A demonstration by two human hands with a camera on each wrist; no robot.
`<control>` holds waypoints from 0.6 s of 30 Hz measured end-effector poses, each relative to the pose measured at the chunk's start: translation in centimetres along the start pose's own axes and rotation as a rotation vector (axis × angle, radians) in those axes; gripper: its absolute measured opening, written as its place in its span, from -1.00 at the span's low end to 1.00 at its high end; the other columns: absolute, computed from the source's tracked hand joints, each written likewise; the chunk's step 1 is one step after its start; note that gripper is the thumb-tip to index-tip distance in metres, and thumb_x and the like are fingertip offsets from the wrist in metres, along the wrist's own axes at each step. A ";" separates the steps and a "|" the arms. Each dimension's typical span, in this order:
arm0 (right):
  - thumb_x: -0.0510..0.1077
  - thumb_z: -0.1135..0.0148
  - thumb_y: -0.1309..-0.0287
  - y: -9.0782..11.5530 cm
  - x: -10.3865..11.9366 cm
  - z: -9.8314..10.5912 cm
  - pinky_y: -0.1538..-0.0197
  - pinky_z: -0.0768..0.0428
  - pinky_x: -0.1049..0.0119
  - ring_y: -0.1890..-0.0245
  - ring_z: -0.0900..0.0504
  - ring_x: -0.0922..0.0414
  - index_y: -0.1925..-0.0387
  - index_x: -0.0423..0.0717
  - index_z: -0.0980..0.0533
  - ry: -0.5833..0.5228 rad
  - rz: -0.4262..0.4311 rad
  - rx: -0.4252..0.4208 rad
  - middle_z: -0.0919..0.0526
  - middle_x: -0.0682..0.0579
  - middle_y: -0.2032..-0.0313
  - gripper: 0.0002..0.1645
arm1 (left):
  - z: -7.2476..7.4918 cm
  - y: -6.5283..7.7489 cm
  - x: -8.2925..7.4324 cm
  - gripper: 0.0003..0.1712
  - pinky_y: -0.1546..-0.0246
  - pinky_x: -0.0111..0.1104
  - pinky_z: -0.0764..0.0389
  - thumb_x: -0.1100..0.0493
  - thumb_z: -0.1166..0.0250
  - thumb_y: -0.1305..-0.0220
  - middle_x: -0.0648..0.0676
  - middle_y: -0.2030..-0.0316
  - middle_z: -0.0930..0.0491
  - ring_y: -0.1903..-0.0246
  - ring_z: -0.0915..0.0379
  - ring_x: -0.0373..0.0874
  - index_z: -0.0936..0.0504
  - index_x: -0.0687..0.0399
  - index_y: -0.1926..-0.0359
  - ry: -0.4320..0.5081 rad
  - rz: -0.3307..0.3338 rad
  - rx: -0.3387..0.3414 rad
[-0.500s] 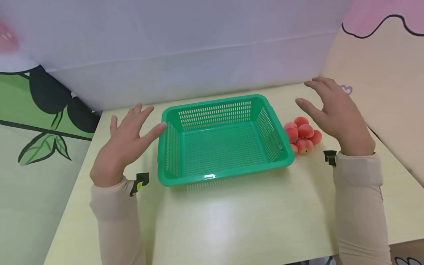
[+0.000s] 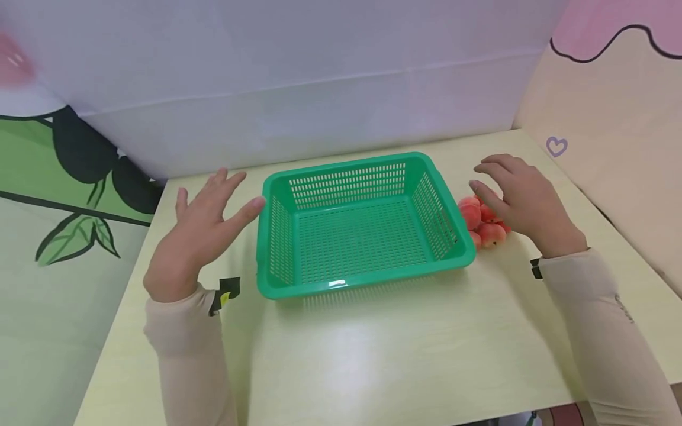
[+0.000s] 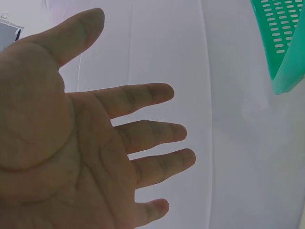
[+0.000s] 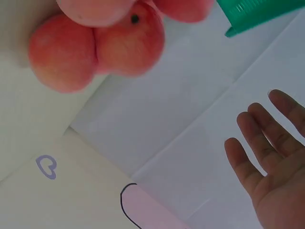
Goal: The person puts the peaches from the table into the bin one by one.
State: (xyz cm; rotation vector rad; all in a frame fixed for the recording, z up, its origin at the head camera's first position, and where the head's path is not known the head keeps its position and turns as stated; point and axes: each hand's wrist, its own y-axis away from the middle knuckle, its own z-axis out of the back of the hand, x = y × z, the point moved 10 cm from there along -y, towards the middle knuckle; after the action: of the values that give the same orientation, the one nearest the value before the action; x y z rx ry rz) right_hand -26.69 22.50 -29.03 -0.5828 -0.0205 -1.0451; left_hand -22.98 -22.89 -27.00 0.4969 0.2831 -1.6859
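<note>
A green plastic basket (image 2: 367, 279) with slotted walls stands on the pale table, nothing inside it. Just right of it lies a pile of several red-orange peaches (image 2: 491, 235), partly covered by my right hand (image 2: 524, 198) in the head view. That hand hovers over the pile with fingers extended and slightly bent, holding nothing. In the right wrist view the peaches (image 4: 128, 40) show close up, apart from the fingers. My left hand (image 2: 199, 234) is held in the air by the basket's left side, fingers spread and palm bare in the left wrist view.
A white wall (image 2: 319, 112) rises along the table's back edge. Painted panels flank it, with a leaf drawing (image 2: 74, 239) on the left and a small purple heart (image 2: 556, 146) on the right. The table (image 2: 341, 355) extends in front of the basket.
My right hand has moved left and down, so it now overlaps the peaches. The left hand holds nearly the same position. Basket and peaches stay in place.
</note>
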 end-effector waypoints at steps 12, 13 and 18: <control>-0.24 -0.09 -0.58 -0.5 -0.2 -5.5 -0.13 -0.56 -0.26 -0.11 -0.60 -0.30 -0.09 -0.33 -0.63 0.018 0.024 0.138 -0.65 -0.28 -0.09 -0.71 | 0.3 0.3 -0.3 0.02 -0.45 0.26 0.74 -0.45 0.09 -0.60 0.29 -0.70 0.15 -0.69 0.34 0.24 0.07 0.09 -0.73 -0.015 -0.015 0.002; -0.22 -0.08 -0.59 -0.4 -0.4 -5.8 -0.16 -0.54 -0.27 -0.13 -0.58 -0.30 -0.10 -0.32 -0.63 0.017 0.005 0.156 -0.65 -0.28 -0.10 -0.70 | 0.3 0.3 -0.3 0.02 -0.45 0.27 0.73 -0.45 0.09 -0.60 0.30 -0.69 0.14 -0.69 0.34 0.24 0.07 0.09 -0.73 -0.020 -0.016 0.005; -0.22 -0.12 -0.56 0.0 -0.9 -7.2 -0.20 -0.53 -0.25 -0.17 -0.55 -0.32 -0.16 -0.34 -0.60 0.035 -0.048 0.239 -0.63 -0.31 -0.14 -0.67 | 0.4 0.4 -0.4 0.02 -0.45 0.28 0.71 -0.44 0.07 -0.60 0.30 -0.69 0.13 -0.69 0.32 0.24 0.05 0.10 -0.72 -0.021 -0.018 0.004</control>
State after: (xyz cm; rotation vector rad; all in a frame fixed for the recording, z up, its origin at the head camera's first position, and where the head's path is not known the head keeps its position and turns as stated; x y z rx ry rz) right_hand -29.02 19.94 -35.37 -0.3484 -0.1269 -1.0809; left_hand -22.58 -22.81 -26.42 0.4809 0.2692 -1.7086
